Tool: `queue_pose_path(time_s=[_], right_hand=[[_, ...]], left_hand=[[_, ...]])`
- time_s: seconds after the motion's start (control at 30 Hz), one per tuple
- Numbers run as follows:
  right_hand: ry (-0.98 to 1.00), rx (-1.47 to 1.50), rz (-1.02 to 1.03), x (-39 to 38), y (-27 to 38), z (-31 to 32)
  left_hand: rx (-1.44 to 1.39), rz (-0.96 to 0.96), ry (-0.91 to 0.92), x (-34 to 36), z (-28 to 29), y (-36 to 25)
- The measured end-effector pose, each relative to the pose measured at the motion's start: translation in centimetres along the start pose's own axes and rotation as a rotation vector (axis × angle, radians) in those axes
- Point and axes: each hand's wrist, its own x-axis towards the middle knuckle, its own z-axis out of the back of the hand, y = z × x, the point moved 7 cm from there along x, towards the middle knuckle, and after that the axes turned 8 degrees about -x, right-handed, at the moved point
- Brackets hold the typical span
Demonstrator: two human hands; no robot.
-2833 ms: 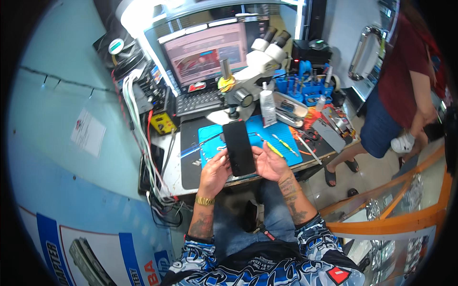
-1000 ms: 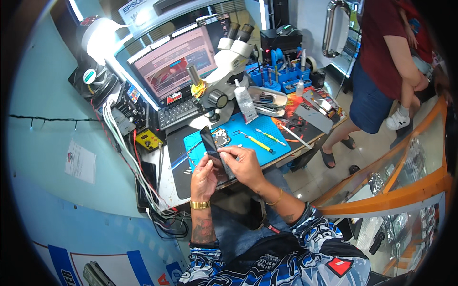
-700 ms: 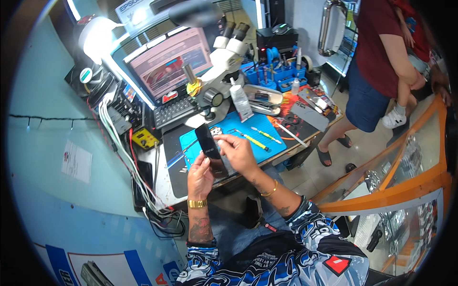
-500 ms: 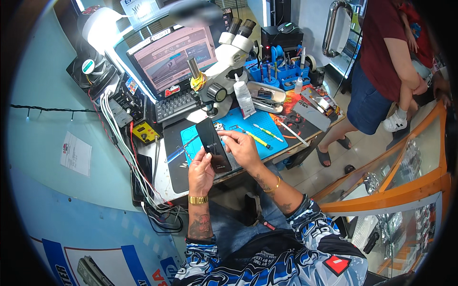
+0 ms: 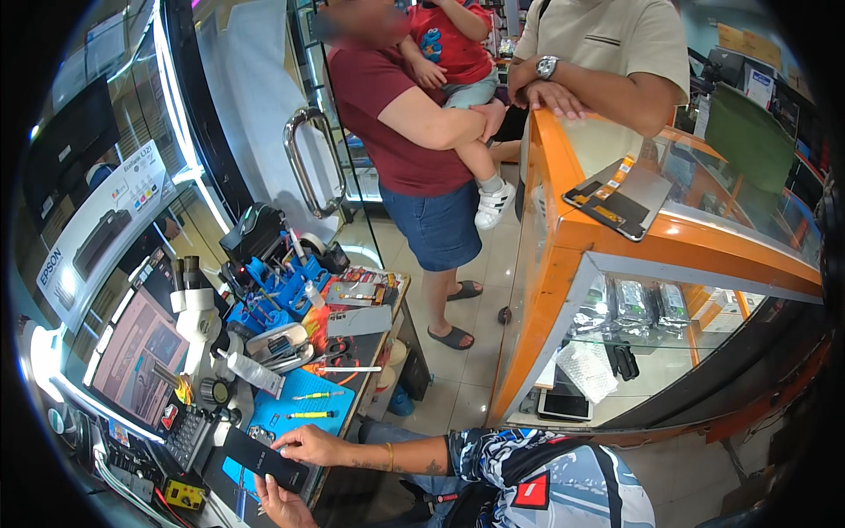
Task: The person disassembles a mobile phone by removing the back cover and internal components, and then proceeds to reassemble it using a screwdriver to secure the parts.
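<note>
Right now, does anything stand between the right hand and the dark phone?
Nothing visible does. The right hand has its fingertips at or very near the upper edge of the dark phone, which the left hand holds from below. The yellow tools lie clear, on the blue mat.

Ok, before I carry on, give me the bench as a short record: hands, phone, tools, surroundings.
Left hand: grips the phone at its near edge
Right hand: fingertips at the phone's other edge; contact hard to tell
Phone face: dark, small pale lettering
Mat: blue, two yellow tools lying on it
Near the mat: white tube, microscope
Counter: orange-edged; a person in a cream top leans on it
</note>
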Motion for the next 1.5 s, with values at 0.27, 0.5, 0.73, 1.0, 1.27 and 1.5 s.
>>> queue_pose_path(time_s=[0.27,0.5,0.73,1.0,1.27,1.5], right_hand=[[0.027,0.028,-0.045,0.5,-2.3,-0.8],[0.122,0.272,-0.147,2.2,-4.7,-1.6],[0.194,0.326,-0.148,1.8,-5.5,-1.2],[0.223,0.32,-0.137,2.0,-5.3,-1.0],[0.18,0.288,-0.163,1.1,-5.9,0.4],[-0.034,0.164,0.206,-0.8,-2.8,0.6]], left_hand=[[0.162,0.072,0.007,0.3,0.7,1.5],[0.189,-0.028,-0.009,0.0,0.4,0.5],[0.176,-0.002,-0.007,0.1,0.5,0.8],[-1.053,0.265,0.081,1.0,-1.9,2.6],[-1.04,0.422,-0.103,0.8,-2.7,3.2],[-1.118,0.367,-0.116,0.1,-2.0,2.4]])
